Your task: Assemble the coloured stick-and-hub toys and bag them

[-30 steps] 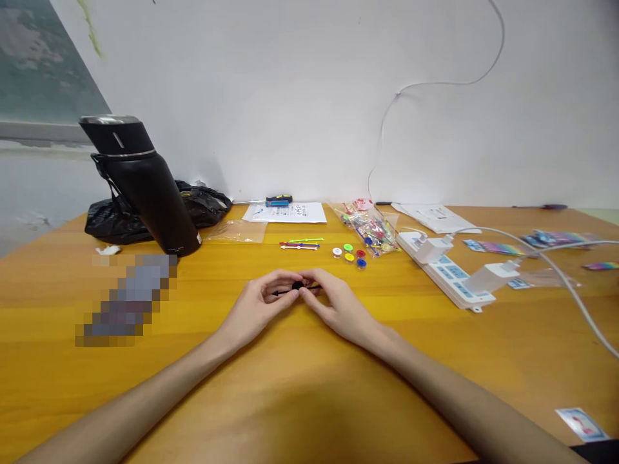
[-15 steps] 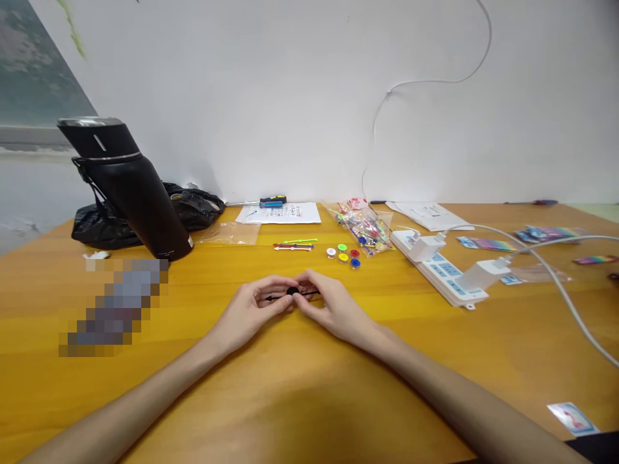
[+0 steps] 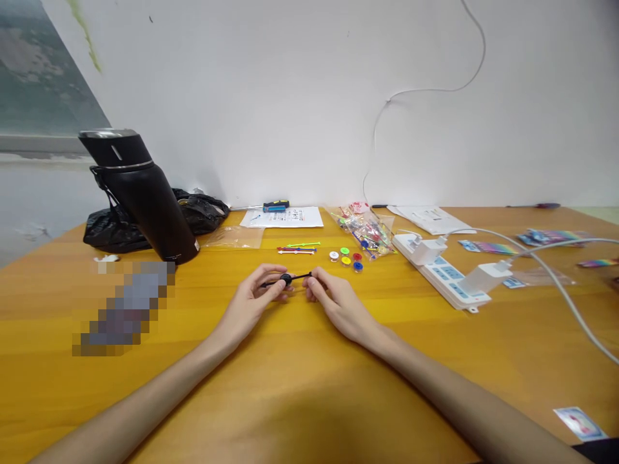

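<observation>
A black arrow spinner with a round hub (image 3: 285, 279) is held a little above the wooden table. My left hand (image 3: 254, 298) is closed on its hub, thumb in front and fingers behind, with the arrowhead side lying along the fingers. At the thin tail, the fingertips of my right hand (image 3: 338, 303) pinch the end. Beyond the hands lie several coloured plastic arrows (image 3: 297, 250). To their right stand several small round bases, among them a yellow one (image 3: 346, 261), a white one (image 3: 334, 256) and a blue one (image 3: 357, 266).
A clear bag of coloured parts (image 3: 370, 235) lies near the wall, beside a white power strip (image 3: 447, 277) with plugged-in chargers and cables. At left stands a black bottle (image 3: 155, 206) by a black plastic bag (image 3: 113, 232). Screwdrivers (image 3: 275, 206) rest on a white packet (image 3: 304, 218).
My right hand has drawn back from the hub toward the arrow's tail, so the hands are farther apart. The spinner now tilts, tail end higher. The view has shifted slightly.
</observation>
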`<state>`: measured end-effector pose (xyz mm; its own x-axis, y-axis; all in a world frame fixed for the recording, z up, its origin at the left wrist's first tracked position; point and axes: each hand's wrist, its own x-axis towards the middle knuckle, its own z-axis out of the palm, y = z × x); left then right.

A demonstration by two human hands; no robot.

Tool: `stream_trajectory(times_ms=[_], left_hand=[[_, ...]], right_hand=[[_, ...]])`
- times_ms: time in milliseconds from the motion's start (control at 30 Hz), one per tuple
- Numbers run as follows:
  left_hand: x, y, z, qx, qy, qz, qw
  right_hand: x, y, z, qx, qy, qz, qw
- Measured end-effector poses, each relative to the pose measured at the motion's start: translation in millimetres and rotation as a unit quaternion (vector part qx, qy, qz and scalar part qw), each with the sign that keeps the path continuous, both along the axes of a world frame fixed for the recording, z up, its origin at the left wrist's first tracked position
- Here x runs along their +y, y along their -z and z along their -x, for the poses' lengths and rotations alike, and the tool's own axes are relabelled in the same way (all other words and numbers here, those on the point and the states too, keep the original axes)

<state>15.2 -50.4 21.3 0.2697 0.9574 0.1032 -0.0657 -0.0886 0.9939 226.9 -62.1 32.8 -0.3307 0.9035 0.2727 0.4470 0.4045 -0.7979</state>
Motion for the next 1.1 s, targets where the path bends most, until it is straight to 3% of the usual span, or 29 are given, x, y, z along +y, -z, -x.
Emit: stream_trajectory(times_ms=[200,367,600,733,900,1000,1100], left_hand=[[0.5,-2.6,1.0,0.010,-0.026,0.009,1.000],[-2.2,-5.1,0.0,0.036,0.007,-0.004,0.999],[-0.2,-1.7,-0.6,-0.007,0.006,0.010,1.000],[0.2,1.7,-1.3,0.020,0.028,-0.026,0.999],[5.0,-7.4,8.6,0.110,-0.013,-0.096,0.989],[17.1,-16.5,26.6,0.231,-0.090,-0.173,0.953],[33.3,-19.3,48.3,0.327,-0.110,-0.193,0.918]], right_hand=[[-0.6,-1.4,3.1,0.073,-0.026,0.052,0.996],[5.5,4.8,3.1,0.153,-0.012,0.088,0.984],[-7.0,0.0,6.6,0.020,-0.097,0.097,0.990],[-12.7,-1.4,8.9,-0.064,-0.136,0.042,0.988],[-11.6,-3.0,7.8,-0.095,-0.133,0.021,0.986],[-11.6,-4.6,7.3,-0.097,-0.133,0.020,0.986],[-12.4,-6.0,7.1,-0.100,-0.133,0.024,0.986]])
